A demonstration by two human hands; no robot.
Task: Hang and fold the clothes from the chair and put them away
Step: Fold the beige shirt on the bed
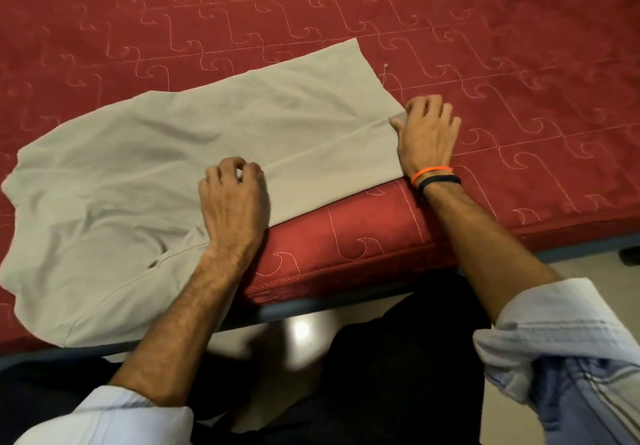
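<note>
A light grey garment, apparently trousers (166,167), lies spread flat on the red quilted bed (485,46), its wide end at the left and its narrow hem end at the right. My left hand (233,202) rests on the middle of the cloth near the bed's front edge, fingers curled and pinching the fabric. At the hem end my right hand (427,134) presses down, thumb on the cloth's edge and fingers spread on the bedspread beside it.
The bed's front edge (346,271) runs diagonally across the view, with a dark frame below it. Under it are a pale shiny floor (301,332) and my dark trouser legs (408,358). Red bedspread stretches behind and to the right of the garment.
</note>
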